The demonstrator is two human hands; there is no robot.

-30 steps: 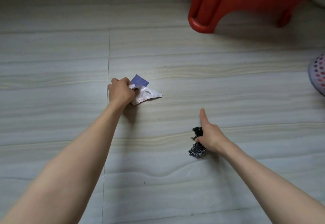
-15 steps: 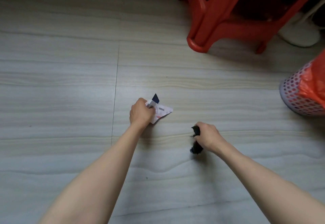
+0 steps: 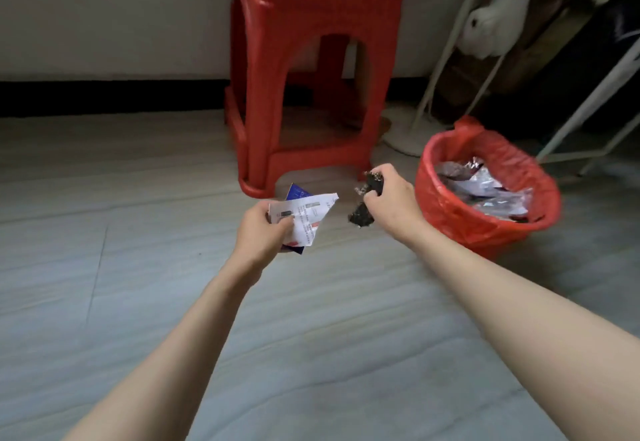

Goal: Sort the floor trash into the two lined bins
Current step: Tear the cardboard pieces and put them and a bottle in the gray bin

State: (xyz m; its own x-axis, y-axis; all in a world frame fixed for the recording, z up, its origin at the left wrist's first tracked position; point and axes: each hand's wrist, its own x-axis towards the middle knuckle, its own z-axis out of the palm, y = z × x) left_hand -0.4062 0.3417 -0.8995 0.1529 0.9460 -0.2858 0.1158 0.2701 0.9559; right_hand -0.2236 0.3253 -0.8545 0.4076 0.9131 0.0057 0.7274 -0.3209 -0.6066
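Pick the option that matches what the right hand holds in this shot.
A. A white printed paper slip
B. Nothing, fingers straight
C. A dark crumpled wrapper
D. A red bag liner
C: the right hand grips a dark crumpled wrapper just left of the red-lined bin, while the white paper slip is in the left hand.

Left hand grips torn white printed paper with a blue card behind it. Right hand clutches a crumpled black wrapper. Red-lined bin at 3 o'clock, holding foil wrappers. Red plastic stool at 12 o'clock on the floor.
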